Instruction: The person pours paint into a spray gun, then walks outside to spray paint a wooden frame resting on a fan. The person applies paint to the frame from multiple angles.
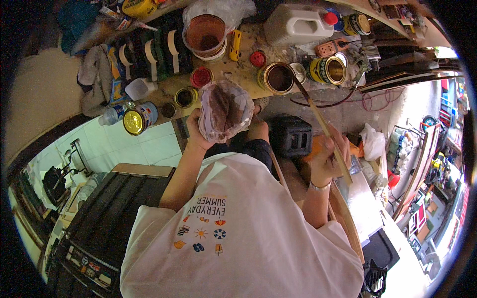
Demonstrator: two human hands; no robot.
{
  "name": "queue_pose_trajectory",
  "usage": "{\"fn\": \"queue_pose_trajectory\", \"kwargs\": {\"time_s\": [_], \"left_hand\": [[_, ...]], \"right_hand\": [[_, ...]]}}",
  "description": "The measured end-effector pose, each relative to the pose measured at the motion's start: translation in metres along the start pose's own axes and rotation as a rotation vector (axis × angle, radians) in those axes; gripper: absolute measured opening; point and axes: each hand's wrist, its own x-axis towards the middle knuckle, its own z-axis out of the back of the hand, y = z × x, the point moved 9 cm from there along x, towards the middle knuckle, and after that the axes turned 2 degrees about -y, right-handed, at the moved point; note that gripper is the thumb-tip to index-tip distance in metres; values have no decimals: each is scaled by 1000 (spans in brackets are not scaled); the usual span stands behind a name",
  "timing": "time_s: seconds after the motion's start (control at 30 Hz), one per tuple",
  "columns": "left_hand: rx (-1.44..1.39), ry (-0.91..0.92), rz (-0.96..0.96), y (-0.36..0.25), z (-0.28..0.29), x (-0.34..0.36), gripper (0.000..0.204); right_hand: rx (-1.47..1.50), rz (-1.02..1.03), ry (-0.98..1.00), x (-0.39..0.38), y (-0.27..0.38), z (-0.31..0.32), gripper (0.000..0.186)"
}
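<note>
My left hand [197,130] is closed around the side of a whitish tub [242,107] with a crumpled, translucent rim. Its mouth is turned up and brown residue coats the inside. In my right hand [325,156] is a long wooden stick [320,116], gripped near its lower end. The stick's far end is stained dark and lies at the right rim of an open can [262,79] of dark brown liquid on the bench. Whether the tip touches the liquid, I cannot tell.
Along the bench [248,49] stand a reddish-brown bucket [204,37], a white jug [298,25] with a red cap, a yellow can [323,69], a red-topped tin [201,77] and a small jar [186,97]. A black container [290,136] sits below, and a dark cabinet [114,203] is at left.
</note>
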Motion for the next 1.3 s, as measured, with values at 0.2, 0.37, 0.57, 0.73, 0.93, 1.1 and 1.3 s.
{"fn": "queue_pose_trajectory", "kwargs": {"time_s": [0.2,0.37,0.57,0.73,0.93,1.1,1.3], "left_hand": [[-44,66,24,1,-9,0,55],[-73,107,27,-2,1,3,55],[-45,152,16,-5,10,9,54],[549,-29,-215,-21,17,4,66],[131,115,-73,-18,24,30,63],[71,220,-89,20,-45,42,64],[258,145,-197,58,-106,48,71]], "right_hand": [[142,-102,93,-20,-42,-69,14],[128,-70,34,-20,-38,-49,19],[97,-150,53,-32,-54,-61,14],[230,-288,4,-41,-69,-53,16],[519,-766,-267,-73,-119,-57,27],[879,-1143,-480,-114,-165,-63,36],[1335,-1285,-534,-95,-132,-64,35]]}}
